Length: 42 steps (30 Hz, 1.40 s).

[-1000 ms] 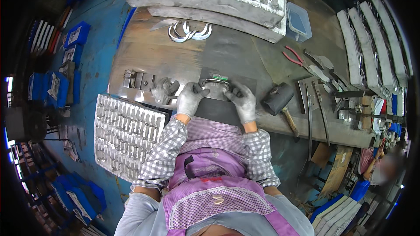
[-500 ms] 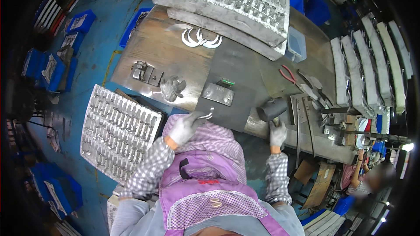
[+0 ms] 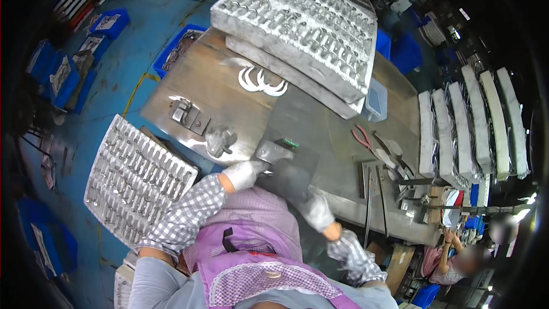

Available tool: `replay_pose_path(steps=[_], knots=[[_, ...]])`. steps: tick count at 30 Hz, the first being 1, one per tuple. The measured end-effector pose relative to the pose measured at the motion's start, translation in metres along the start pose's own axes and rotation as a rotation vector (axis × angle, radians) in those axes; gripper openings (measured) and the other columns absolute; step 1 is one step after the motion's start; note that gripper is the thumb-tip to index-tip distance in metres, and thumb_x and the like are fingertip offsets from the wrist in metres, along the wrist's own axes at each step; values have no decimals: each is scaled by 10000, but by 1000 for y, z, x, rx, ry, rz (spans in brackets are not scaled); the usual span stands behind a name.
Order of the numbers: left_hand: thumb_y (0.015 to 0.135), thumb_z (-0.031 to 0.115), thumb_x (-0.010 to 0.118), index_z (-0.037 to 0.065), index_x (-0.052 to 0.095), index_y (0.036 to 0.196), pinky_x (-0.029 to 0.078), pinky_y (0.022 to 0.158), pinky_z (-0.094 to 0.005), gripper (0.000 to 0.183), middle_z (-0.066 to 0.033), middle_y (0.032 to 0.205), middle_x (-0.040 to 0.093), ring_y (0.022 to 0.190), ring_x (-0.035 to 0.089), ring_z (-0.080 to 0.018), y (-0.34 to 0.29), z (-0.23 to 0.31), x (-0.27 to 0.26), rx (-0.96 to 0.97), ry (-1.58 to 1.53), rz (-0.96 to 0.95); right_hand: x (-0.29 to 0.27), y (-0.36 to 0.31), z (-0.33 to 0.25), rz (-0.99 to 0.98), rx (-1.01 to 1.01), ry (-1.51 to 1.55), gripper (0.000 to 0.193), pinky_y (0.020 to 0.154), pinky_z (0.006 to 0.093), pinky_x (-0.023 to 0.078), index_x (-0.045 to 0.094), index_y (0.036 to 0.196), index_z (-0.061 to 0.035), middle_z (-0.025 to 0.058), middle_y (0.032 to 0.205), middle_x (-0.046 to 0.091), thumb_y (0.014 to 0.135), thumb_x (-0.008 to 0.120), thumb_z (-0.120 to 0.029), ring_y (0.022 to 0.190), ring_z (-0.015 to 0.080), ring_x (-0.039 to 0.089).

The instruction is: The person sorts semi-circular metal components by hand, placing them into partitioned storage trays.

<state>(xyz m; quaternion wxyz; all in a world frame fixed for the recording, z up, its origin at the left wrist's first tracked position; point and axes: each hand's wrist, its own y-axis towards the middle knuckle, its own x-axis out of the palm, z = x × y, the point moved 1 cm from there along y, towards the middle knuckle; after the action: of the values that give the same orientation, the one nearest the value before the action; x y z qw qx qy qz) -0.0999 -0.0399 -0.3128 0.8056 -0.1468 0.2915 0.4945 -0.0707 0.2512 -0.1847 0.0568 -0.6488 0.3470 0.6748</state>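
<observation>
My left hand (image 3: 241,175), in a white glove, is closed at the near edge of the bench on a small curved metal piece (image 3: 267,170), of which only a bit shows. Just beyond it lies a flat steel block (image 3: 273,153) on a dark mat. My gloved right hand (image 3: 317,213) grips a mallet, its handle mostly hidden by the fingers. The mallet's dark, thick head (image 3: 293,182), smeared by motion, hangs close to the left hand and covers part of the block. Whether it touches the metal piece I cannot tell.
Two stacked white foam trays (image 3: 297,34) of metal parts fill the far side. Another loaded tray (image 3: 137,177) stands left. On the bench lie curved silvery pieces (image 3: 260,83), a steel fixture (image 3: 189,117), red-handled pliers (image 3: 361,136) and metal bars (image 3: 374,194). A person (image 3: 449,260) works at far right.
My right hand has swung the mallet left, from the bench's right part to beside my left hand. The left hand has brought the metal piece to the block's near edge. The view has shifted slightly.
</observation>
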Motion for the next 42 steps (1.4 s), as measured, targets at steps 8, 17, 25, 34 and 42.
replay_pose_path(steps=[8, 17, 25, 34, 42], knots=[[920, 59, 639, 40, 652, 1211, 578, 767, -360, 292, -168, 995, 727, 877, 723, -263, -18, 3, 7, -209, -124, 172, 4, -104, 84, -344, 1174, -301, 223, 701, 473, 536, 763, 950, -68, 111, 895, 728, 794, 740, -226, 755, 318, 681], [1015, 331, 617, 1, 659, 1155, 473, 600, -293, 360, -28, 736, 618, 681, 589, -104, -13, 32, 7, -735, -1216, 490, 155, 11, -17, 218, 547, 466, 319, 680, 373, 556, 741, 1102, -74, 108, 936, 727, 790, 781, -18, 769, 231, 694], [822, 290, 830, 3, 699, 1009, 537, 682, -305, 367, -69, 827, 700, 710, 640, -171, 33, -21, 15, -522, -45, 481, 173, 29, 10, 338, 1162, 877, 216, 805, 261, 537, 751, 1101, 0, 59, 970, 746, 886, 747, -22, 885, 151, 686], [766, 317, 895, 47, 672, 820, 492, 562, -265, 354, 6, 669, 633, 571, 534, -92, 57, -20, -2, -843, -228, 311, 186, 5, 39, 451, 910, 431, 190, 745, 393, 511, 799, 950, -142, 36, 897, 683, 767, 796, -94, 812, 266, 635], [751, 417, 881, 79, 682, 830, 495, 565, -302, 400, -29, 680, 662, 576, 569, -132, 49, -36, 9, -802, -133, 296, 182, 4, 39, 452, 889, 452, 157, 739, 387, 509, 789, 918, -113, 37, 875, 690, 762, 809, -113, 804, 262, 647]])
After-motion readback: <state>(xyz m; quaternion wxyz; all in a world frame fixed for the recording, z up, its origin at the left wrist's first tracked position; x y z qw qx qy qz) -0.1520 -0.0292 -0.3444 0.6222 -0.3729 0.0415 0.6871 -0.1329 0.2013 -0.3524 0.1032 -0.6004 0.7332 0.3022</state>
